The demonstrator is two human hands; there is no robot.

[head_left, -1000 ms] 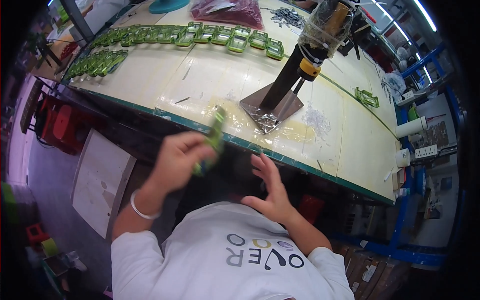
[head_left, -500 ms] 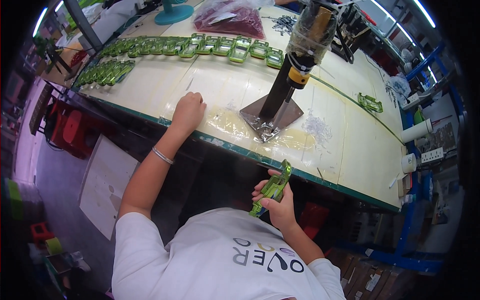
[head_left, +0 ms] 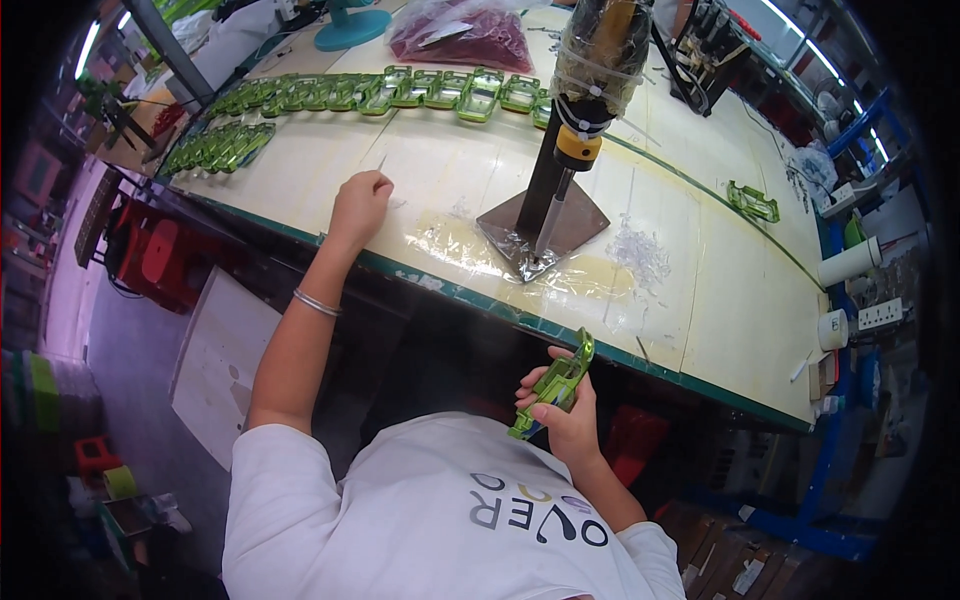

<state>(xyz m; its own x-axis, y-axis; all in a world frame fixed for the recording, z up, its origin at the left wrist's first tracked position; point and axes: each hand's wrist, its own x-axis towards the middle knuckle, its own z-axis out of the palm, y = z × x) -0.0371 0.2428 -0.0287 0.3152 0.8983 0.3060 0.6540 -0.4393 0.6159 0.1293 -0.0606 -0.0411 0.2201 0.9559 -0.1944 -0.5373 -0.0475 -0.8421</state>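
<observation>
My right hand (head_left: 572, 418) grips a shiny green plastic casing (head_left: 556, 385) with openings in it, held in front of my shirt just off the table's near edge. Over the worktable (head_left: 440, 170), to the left of the metal stand, my left hand (head_left: 362, 208) is closed, thumb and fingers pressed together. Whatever may be between those fingers is hidden. A thin dark sliver (head_left: 382, 161) shows just beyond the fingertips; I cannot tell whether they touch it. An upright tool (head_left: 565, 165) with a yellow collar and a plastic-wrapped top rises from a diamond-shaped metal plate (head_left: 590, 215).
Rows of similar green casings (head_left: 400, 90) line the far left of the table. One more casing (head_left: 752, 202) lies at the right. Clear scraps (head_left: 640, 250) are scattered beside the plate. A bag of reddish pieces (head_left: 465, 40) sits at the back, near a teal round base (head_left: 350, 30).
My left hand has shifted a little left and away from me over the table, still closed. The right hand keeps its hold on the casing, almost in place. The view has turned slightly.
</observation>
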